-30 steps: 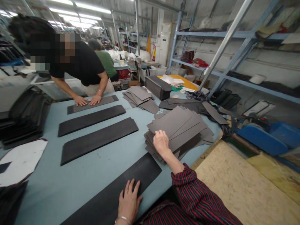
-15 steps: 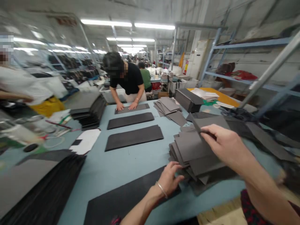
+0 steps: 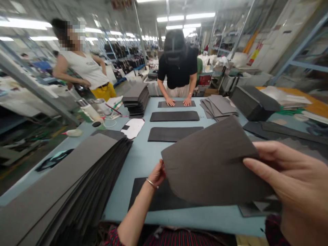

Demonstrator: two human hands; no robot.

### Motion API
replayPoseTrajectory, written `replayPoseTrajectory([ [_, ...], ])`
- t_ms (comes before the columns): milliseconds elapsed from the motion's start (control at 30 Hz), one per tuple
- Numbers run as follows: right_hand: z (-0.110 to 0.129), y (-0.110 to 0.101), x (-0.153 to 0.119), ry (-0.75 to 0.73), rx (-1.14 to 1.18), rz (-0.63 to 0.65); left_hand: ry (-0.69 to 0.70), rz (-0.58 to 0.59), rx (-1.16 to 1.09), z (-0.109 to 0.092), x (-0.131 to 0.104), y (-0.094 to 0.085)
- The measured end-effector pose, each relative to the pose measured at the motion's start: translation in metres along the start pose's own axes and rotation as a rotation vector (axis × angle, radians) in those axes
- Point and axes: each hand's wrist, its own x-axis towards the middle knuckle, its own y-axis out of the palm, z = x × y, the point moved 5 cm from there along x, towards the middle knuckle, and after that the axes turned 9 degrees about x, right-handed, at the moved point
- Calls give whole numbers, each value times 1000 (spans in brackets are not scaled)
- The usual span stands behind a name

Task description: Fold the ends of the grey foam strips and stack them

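Note:
A dark grey sheet point(image 3: 212, 164) is held up above the blue table point(image 3: 138, 157). My right hand point(image 3: 284, 171) pinches its right edge between thumb and fingers. At the sheet's left edge, my left hand point(image 3: 157, 174) is closed, its fingertips on the edge. Beneath the raised sheet lies a black panel point(image 3: 143, 194), partly covered by it. Two folded dark panels, one nearer point(image 3: 164, 134) and one farther point(image 3: 174, 116), lie beyond. The raised sheet and my right hand hide most of the grey pile at the right.
Long grey strips point(image 3: 77, 171) are heaped at the left. Across the table, a person in black point(image 3: 176, 71) presses both hands on another panel. Stacks point(image 3: 135, 99) and loose sheets point(image 3: 220, 106) stand farther back. A person in white point(image 3: 84, 68) stands at the left.
My right hand has lifted the sheet off the pile and brought it over the black panel. My left hand has closed at its left edge. The view has turned left.

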Motion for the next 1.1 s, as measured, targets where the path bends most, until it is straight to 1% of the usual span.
replayPoseTrajectory([
  [33, -17, 4, 1, 89, 76, 6, 16, -51, 27, -3, -11, -15],
  [100, -63, 14, -5, 277, 224, 19, 59, -144, 99, -10, -32, -45],
  [167, -118, 27, -25, 486, 347, 37, 49, -200, 180, -14, -51, -73],
  [233, -170, 42, -57, 672, 422, 12, -22, -268, 274, -14, -67, -99],
  [300, -212, 59, -95, 815, 443, -42, -107, -355, 379, -10, -79, -121],
  [333, -229, 67, -113, 870, 446, -63, -152, -394, 431, -7, -84, -129],
  [400, -253, 81, -145, 952, 455, -91, -236, -452, 512, 1, -93, -143],
  [500, -272, 93, -177, 995, 445, -81, -354, -512, 560, 12, -102, -156],
  [567, -278, 96, -186, 962, 402, -43, -401, -569, 562, 17, -107, -163],
  [633, -285, 97, -189, 926, 366, -24, -431, -630, 568, 19, -108, -167],
  [667, -290, 96, -189, 923, 351, -38, -437, -657, 571, 20, -108, -168],
  [733, -302, 94, -185, 918, 304, -107, -444, -705, 566, 22, -107, -169],
  [800, -313, 90, -177, 872, 227, -160, -450, -745, 539, 25, -104, -169],
  [867, -321, 88, -167, 786, 114, -144, -455, -773, 504, 28, -100, -167],
  [967, -325, 87, -154, 666, -110, -69, -447, -807, 501, 31, -93, -166],
  [1033, -323, 87, -152, 617, -218, -35, -454, -852, 527, 30, -90, -165],
  [1100, -321, 89, -153, 604, -242, -29, -489, -923, 546, 27, -90, -164],
])
